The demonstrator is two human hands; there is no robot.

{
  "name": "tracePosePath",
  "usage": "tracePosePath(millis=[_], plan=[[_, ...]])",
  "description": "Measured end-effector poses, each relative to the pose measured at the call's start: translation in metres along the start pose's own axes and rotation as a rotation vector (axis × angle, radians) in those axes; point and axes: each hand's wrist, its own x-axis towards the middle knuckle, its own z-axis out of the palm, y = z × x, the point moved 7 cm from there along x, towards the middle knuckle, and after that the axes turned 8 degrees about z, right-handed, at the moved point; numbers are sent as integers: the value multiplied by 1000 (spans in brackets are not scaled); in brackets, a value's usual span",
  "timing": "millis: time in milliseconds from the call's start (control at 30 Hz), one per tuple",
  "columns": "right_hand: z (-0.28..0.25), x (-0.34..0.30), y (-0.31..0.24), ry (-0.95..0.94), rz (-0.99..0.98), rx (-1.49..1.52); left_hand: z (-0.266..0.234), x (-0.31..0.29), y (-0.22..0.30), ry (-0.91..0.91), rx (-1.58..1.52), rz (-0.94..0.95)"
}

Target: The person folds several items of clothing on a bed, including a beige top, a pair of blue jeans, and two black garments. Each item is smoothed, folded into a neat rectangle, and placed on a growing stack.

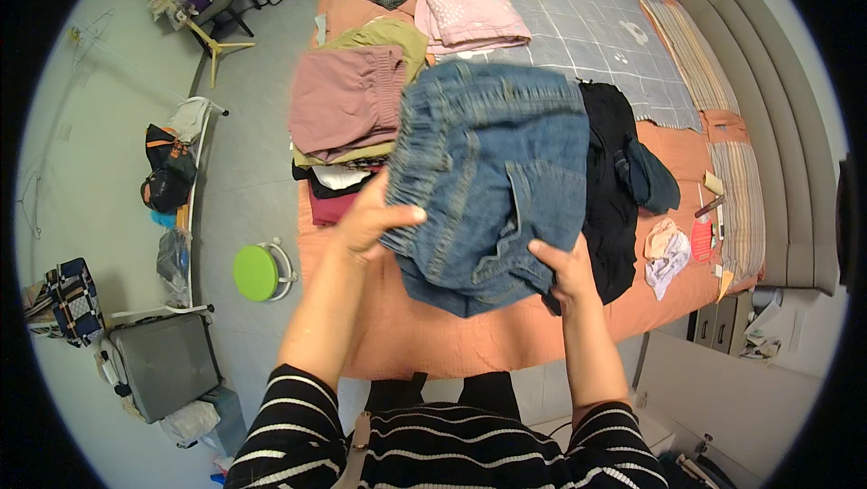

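Observation:
Blue denim pants (488, 182), folded into a thick bundle with a gathered elastic waist, are held up over the bed in both hands. My left hand (368, 218) grips the waistband side, thumb on top and fingers hidden underneath. On the lower right edge, near a pocket, my right hand (564, 268) pinches the denim, its thumb on the front. Just left of the bundle is a stack of folded clothes topped by mauve pants (348, 96). Black pants (612, 218) lie behind its right side, next to a dark blue cap-like item (652, 177).
An orange bedspread (406, 344) and a grey checked blanket (578, 19) cover the bed. Folded pink bedding (470, 15) sits at the far side. Crumpled light cloths (666, 254) lie at right. A green stool (257, 272) stands on the floor at left.

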Motion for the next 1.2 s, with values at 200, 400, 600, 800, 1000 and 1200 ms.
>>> tracePosePath(millis=[200,400,600,800,1000,1200], plan=[[150,74,-80,-309,-116,48,-54,27,160,-38,41,353],[209,219,5,-188,89,62,-205,60,165,676,724,110],[220,241,36,-21,37,-55,-186,115,123,590,1824,318],[194,251,63,-27,41,168,-159,180,87,367,1938,83],[132,287,119,91,36,165,-166,212,5,302,1986,62],[129,279,108,54,217,28,-173,235,8,271,1959,-91]])
